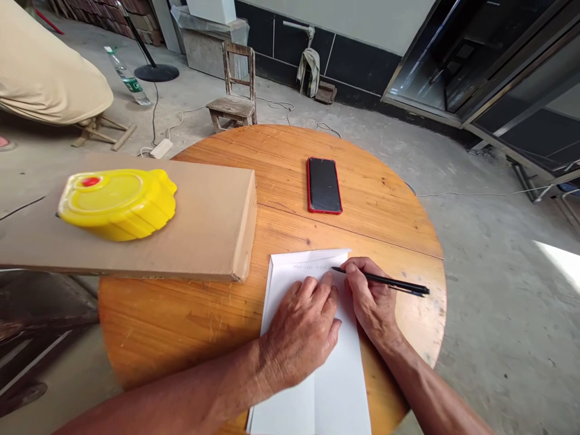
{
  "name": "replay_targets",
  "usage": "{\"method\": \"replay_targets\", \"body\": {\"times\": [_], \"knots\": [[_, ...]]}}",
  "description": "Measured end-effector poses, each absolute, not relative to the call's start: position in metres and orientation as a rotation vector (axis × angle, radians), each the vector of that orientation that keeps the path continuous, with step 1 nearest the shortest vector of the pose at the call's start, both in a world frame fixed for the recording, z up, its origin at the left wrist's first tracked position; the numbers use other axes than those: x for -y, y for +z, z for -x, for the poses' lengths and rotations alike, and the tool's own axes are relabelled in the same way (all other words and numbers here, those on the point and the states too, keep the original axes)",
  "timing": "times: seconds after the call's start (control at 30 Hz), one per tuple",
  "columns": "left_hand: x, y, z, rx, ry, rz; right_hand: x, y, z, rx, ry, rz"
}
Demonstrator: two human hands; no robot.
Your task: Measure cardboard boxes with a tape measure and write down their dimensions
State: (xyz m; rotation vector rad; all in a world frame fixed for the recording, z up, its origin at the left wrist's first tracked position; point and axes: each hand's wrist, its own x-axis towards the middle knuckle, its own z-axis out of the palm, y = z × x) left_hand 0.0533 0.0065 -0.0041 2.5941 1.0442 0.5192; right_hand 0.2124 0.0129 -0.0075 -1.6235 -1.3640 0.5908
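White paper (pixel 338 386), with a fold line down its lower part, lies on a round wooden table (pixel 190 326). A short row of small, faint writing runs along its top. My left hand (pixel 303 329) rests palm down on the sheet, fingers stretched out towards that row. In my right hand (pixel 371 299) a black pen (pixel 399 284) is pinched between thumb and fingers. Its tip is at the right end of the writing, at or just above the paper. Beyond the paper lies a phone (pixel 324 186) in a red case, screen dark.
On the left a cardboard box (pixel 208 223) overhangs the table edge, with a yellow plastic case (pixel 118 202) on top. A small wooden chair (pixel 235 90), a water bottle (pixel 127 77) and a power strip (pixel 161 148) are on the floor behind. Part of a person in beige clothing (pixel 49 66) shows at upper left.
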Motion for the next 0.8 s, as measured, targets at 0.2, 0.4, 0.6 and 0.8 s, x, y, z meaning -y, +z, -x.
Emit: {"method": "replay_targets", "body": {"times": [0.2,0.4,0.6,0.8], "knots": [[-0.0052,-0.0043,-0.0527,-1.041,0.510,-2.590,-0.0136,-0.0061,-0.2114,1.362,0.595,1.638],[-0.0059,-0.0037,-0.0524,-1.039,0.516,-2.596,-0.0127,-0.0060,-0.2121,1.366,0.600,1.645],[-0.0072,-0.0039,-0.0528,-1.039,0.514,-2.593,-0.0135,-0.0072,-0.2119,1.362,0.601,1.662],[-0.0072,-0.0053,-0.0541,-1.039,0.520,-2.584,-0.0140,-0.0074,-0.2119,1.356,0.613,1.633]]}}
